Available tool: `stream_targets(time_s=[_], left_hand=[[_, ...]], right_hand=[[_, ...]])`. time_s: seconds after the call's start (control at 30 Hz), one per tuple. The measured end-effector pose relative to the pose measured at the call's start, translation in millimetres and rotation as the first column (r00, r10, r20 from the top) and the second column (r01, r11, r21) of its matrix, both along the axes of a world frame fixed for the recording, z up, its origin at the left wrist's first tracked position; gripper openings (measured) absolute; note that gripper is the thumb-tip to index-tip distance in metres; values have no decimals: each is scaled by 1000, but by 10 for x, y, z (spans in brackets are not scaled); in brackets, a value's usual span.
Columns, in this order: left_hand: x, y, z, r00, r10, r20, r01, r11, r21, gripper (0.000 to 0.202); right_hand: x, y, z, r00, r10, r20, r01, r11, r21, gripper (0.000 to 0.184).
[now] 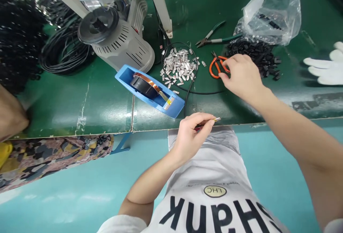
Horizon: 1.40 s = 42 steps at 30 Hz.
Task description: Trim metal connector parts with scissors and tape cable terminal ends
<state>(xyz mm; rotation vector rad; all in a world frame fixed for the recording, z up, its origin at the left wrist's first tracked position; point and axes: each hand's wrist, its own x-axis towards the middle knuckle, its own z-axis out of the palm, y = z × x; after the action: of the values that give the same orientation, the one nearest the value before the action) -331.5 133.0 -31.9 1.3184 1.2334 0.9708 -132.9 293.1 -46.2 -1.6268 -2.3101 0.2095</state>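
Near the front edge of the bench, my left hand point(193, 130) pinches the end of a thin black cable. A small metal connector point(217, 119) sticks out past the fingertips; the rest of that end is hidden by my fingers. The cable point(203, 92) loops over the bench around a heap of small silvery connector pieces point(179, 65). My right hand point(242, 74) has thumb and fingers closed about one handle of the small orange-handled snips point(213, 69), which lie on the bench with their tips pointing away. Just behind this hand is a pile of small black parts point(257, 55).
A blue tape dispenser point(173, 110) with amber tape stands left of my left hand. Behind it is a grey machine point(120, 44). Green-handled pliers point(206, 41), a clear plastic bag point(284, 15), a white glove point(331, 65) and coiled black cables point(64, 54) lie around. A co-worker's arm point(10, 113) is at left.
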Motion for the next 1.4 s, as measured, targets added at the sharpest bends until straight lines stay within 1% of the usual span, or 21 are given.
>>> stream_targets(time_s=[0.07,0.17,0.23,0.33,0.43,0.5,0.53,0.6,0.63,0.67,0.73,0.77,0.8,0.87,0.9,0.93,0.97,1.07,1.17,1.27,1.4], left_hand=[[-11,-26,24,996,-3,-91,10,997,77,18],[-24,-51,32,996,0,-84,8,995,96,19],[-33,-55,24,998,-8,-63,14,996,91,20],[-53,-52,19,997,-41,-72,47,995,92,22],[-79,-55,27,997,-46,-67,51,996,78,23],[-96,-62,28,999,-26,-30,27,999,43,21],[-104,-66,26,1000,-15,-7,15,999,28,19],[-116,-68,15,1000,-7,29,7,1000,11,14],[-122,-66,9,999,-11,34,10,1000,10,12],[-127,-61,4,999,-15,29,14,1000,15,12],[-136,-48,0,999,-26,-24,27,999,40,11],[-139,-40,3,997,-33,-69,37,997,63,11],[-140,-31,9,992,-38,-119,50,994,93,11],[-137,-12,31,975,-56,-217,90,984,154,11],[-134,-3,46,963,-65,-260,114,978,177,11],[-130,5,63,952,-76,-296,138,971,195,11],[-126,11,80,941,-88,-327,162,964,208,11],[-123,18,129,916,-106,-388,208,951,231,13],[-136,14,160,901,-107,-420,226,944,242,13],[-151,7,166,895,-108,-433,240,934,263,12],[-164,-1,147,895,-117,-431,258,923,285,12]], right_hand=[[-81,159,-76,998,-20,52,20,1000,-8,37],[-208,283,-73,997,-64,40,66,997,-41,36],[-248,351,9,995,-98,35,102,989,-110,38],[-201,446,216,993,-119,4,115,951,-289,44],[-60,424,439,974,-172,-145,96,903,-420,43],[61,287,543,904,-258,-342,56,863,-503,36],[129,181,573,830,-312,-462,-7,823,-568,31],[284,-84,590,674,-377,-635,-225,714,-663,17],[366,-233,584,648,-383,-658,-286,679,-676,13],[446,-385,576,657,-381,-651,-303,657,-690,15],[578,-678,572,768,-297,-567,-335,568,-751,27],[623,-809,581,826,-222,-519,-333,552,-765,32],[651,-925,597,887,-109,-448,-310,579,-754,31],[666,-1096,641,949,154,-274,-298,716,-631,32],[660,-1150,664,949,268,-167,-316,787,-530,33],[651,-1185,684,932,356,-67,-350,835,-426,36],[642,-1203,701,908,418,18,-388,858,-336,38],[629,-1198,733,850,489,198,-460,871,-174,32],[611,-1164,751,791,528,310,-533,842,-76,23],[563,-1129,769,733,584,348,-598,798,-79,25],[510,-1085,782,703,611,363,-619,778,-111,29]])
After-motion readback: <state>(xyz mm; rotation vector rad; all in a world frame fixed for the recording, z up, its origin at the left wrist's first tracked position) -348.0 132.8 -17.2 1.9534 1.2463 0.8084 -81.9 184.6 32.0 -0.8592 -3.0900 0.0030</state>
